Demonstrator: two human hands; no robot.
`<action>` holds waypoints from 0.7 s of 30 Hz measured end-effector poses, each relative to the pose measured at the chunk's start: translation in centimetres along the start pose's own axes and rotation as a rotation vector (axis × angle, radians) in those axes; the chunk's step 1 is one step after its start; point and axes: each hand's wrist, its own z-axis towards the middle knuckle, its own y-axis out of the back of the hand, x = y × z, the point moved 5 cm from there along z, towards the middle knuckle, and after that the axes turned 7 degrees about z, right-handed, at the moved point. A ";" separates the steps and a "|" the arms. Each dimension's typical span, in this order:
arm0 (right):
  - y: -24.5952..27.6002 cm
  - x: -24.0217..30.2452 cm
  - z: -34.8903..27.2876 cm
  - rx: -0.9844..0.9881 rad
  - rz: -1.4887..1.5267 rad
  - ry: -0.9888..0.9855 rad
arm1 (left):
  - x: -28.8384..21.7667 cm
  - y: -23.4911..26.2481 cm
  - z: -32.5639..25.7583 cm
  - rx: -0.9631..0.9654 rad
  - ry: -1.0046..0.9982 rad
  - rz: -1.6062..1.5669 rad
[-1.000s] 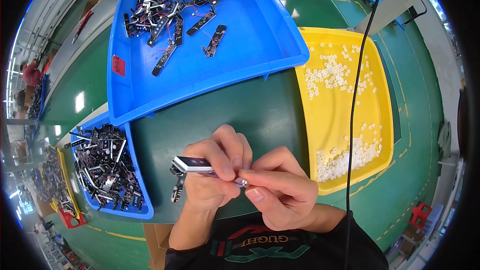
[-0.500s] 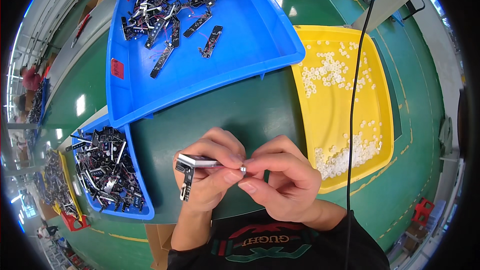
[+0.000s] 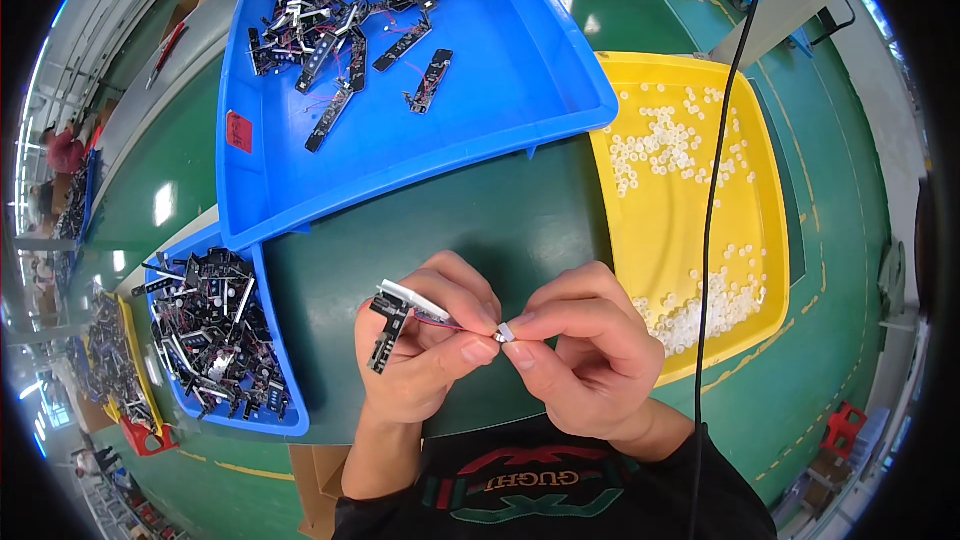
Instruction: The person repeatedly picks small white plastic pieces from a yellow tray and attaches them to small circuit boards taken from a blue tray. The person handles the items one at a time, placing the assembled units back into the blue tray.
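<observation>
1. I find the dark circuit assembly (image 3: pixel 389 323) left of the yellow tray (image 3: pixel 662 225), gripped in the left hand (image 3: pixel 428 360).
2. The right hand (image 3: pixel 600 365), nearer that tray, pinches a small white piece (image 3: pixel 506 332); both hands' fingertips nearly meet there.
3. I judge the assembly light and stiff, its thin wires (image 3: pixel 438 323) flexible and fragile; I advise holding the board by its edges, without pulling the wires.

Bright overall; white glare spots left (edges bowed, corners black).
</observation>
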 end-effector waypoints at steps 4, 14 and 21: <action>-0.1 -0.4 -0.1 -0.002 0.027 -0.024 | 0.2 0.3 0.1 -0.021 -0.006 0.036; -0.3 -0.5 0.3 0.083 0.068 -0.058 | 0.6 0.6 -0.2 0.043 0.160 -0.095; 0.0 0.1 0.3 0.085 -0.096 0.041 | 0.9 0.3 -0.1 -0.007 0.108 -0.061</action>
